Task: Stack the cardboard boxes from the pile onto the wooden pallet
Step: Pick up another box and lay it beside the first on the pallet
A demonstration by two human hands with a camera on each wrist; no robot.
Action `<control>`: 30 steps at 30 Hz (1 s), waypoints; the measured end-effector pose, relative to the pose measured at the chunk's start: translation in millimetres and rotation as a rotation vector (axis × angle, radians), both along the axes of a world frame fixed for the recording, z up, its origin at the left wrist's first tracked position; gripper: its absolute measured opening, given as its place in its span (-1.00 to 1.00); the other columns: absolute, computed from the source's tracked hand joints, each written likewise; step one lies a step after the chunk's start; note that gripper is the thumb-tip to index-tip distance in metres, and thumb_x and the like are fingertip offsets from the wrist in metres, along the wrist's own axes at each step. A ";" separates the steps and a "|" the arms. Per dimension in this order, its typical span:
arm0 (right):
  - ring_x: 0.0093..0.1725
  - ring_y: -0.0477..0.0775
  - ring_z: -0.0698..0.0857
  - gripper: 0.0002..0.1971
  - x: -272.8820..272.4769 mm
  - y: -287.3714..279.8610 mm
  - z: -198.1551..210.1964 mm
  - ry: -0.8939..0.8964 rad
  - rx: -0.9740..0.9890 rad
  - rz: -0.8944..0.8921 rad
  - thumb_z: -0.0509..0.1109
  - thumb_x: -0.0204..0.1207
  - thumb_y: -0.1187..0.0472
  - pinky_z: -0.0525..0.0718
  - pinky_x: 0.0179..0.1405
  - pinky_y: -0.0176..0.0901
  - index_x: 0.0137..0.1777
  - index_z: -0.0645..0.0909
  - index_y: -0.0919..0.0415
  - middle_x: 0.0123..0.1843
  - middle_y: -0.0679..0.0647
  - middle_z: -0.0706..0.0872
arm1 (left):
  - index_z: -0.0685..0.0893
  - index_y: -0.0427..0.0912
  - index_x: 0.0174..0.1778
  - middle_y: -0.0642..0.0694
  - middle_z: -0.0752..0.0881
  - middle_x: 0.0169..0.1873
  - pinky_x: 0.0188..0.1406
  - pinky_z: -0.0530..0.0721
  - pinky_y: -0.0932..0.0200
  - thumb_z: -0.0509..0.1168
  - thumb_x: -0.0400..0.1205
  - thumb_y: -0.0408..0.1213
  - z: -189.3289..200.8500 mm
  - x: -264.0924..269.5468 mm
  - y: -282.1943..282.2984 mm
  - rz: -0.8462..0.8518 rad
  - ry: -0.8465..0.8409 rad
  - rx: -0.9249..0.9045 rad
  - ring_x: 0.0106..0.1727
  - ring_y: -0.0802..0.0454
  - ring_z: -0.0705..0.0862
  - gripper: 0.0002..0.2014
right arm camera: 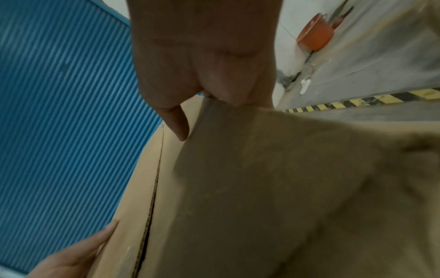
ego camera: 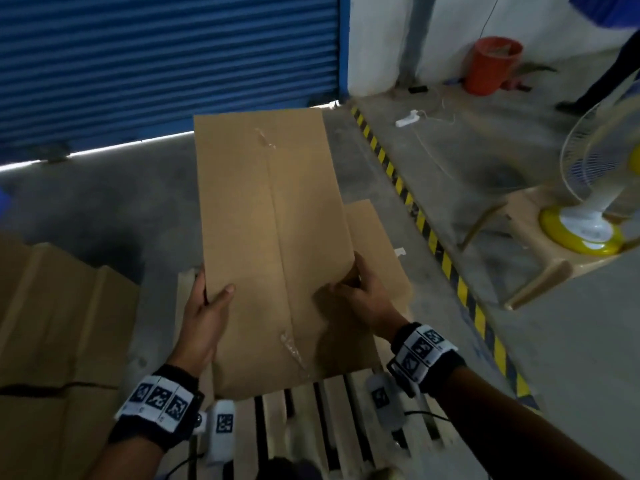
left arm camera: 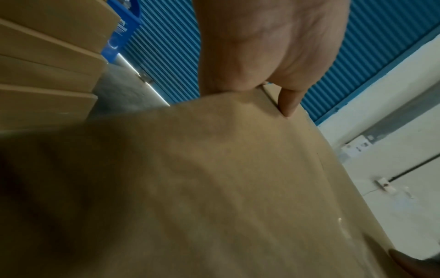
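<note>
A long brown cardboard box (ego camera: 270,237) with a taped centre seam is held over the wooden pallet (ego camera: 349,420). My left hand (ego camera: 207,299) grips its left edge, thumb on top and fingers underneath. My right hand (ego camera: 360,292) grips its right edge the same way. The left wrist view shows the box (left arm camera: 214,188) with my left hand (left arm camera: 269,56) clamped on its rim. The right wrist view shows the box (right arm camera: 262,188) and my right hand (right arm camera: 204,65) holding its edge. Another flat cardboard piece (ego camera: 377,244) lies on the pallet under the held box.
The pile of cardboard boxes (ego camera: 59,323) stands at the left. A blue roller shutter (ego camera: 166,64) is ahead. A yellow-black floor stripe (ego camera: 436,237) runs along the right, past it a fan (ego camera: 595,188) on a stool, an orange bucket (ego camera: 491,64) and a person's leg (ego camera: 602,77).
</note>
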State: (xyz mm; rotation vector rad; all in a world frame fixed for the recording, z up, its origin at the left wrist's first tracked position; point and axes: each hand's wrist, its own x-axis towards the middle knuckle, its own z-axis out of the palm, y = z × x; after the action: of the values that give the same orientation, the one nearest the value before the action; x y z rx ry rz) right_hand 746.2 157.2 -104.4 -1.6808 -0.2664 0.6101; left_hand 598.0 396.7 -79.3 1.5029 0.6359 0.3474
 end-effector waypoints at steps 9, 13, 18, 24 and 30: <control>0.48 0.23 0.50 -0.14 119.6 100.6 -168.0 0.046 -0.300 0.036 0.45 0.54 0.09 0.52 0.48 0.22 0.71 0.01 0.09 0.53 0.16 0.50 | 0.45 0.12 0.63 0.12 0.70 0.38 0.43 0.59 -0.05 0.26 0.78 -0.33 -167.0 127.3 100.7 -0.039 0.163 0.000 0.39 0.12 0.67 -0.51; 0.45 0.25 0.53 -0.03 166.0 138.6 -247.7 0.095 -0.378 0.035 0.43 0.37 -0.09 0.55 0.44 0.28 0.72 0.03 0.11 0.51 0.18 0.52 | 0.37 0.23 0.66 0.13 0.59 0.51 0.53 0.50 -0.20 0.33 0.74 -0.14 -258.8 172.6 147.2 -0.068 0.275 -0.069 0.51 0.06 0.56 -0.44; 0.38 0.22 0.57 -0.22 211.5 163.2 -337.9 0.100 -0.471 0.069 0.50 0.56 0.18 0.60 0.38 0.20 0.67 0.13 0.13 0.41 0.13 0.55 | 0.35 0.23 0.66 0.05 0.61 0.49 0.48 0.55 -0.24 0.33 0.75 -0.17 -358.7 212.2 177.8 -0.058 0.342 -0.197 0.49 -0.03 0.58 -0.43; 0.36 0.34 0.57 -0.28 231.8 171.0 -429.9 -0.011 -0.740 0.169 0.51 0.51 0.05 0.63 0.27 0.14 0.60 0.31 0.20 0.40 0.24 0.57 | 0.33 0.09 0.70 0.01 0.63 0.48 0.43 0.60 -0.11 0.27 0.77 -0.34 -468.2 236.4 182.1 -0.051 0.354 -0.255 0.44 -0.02 0.64 -0.43; 0.33 0.29 0.34 -0.31 239.5 161.7 -466.9 -0.176 -1.057 0.224 0.48 0.48 -0.19 0.53 0.29 0.18 0.55 0.43 0.05 0.42 0.15 0.37 | 0.37 0.13 0.67 0.02 0.59 0.51 0.52 0.52 -0.25 0.27 0.78 -0.28 -539.1 236.6 176.5 -0.029 0.398 -0.203 0.49 -0.07 0.58 -0.47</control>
State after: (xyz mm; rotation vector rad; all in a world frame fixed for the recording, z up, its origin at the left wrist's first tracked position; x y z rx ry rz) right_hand 985.7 318.9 -571.3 -2.7549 -0.2784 0.8439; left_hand 834.6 573.2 -618.4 1.3918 0.9332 -0.0432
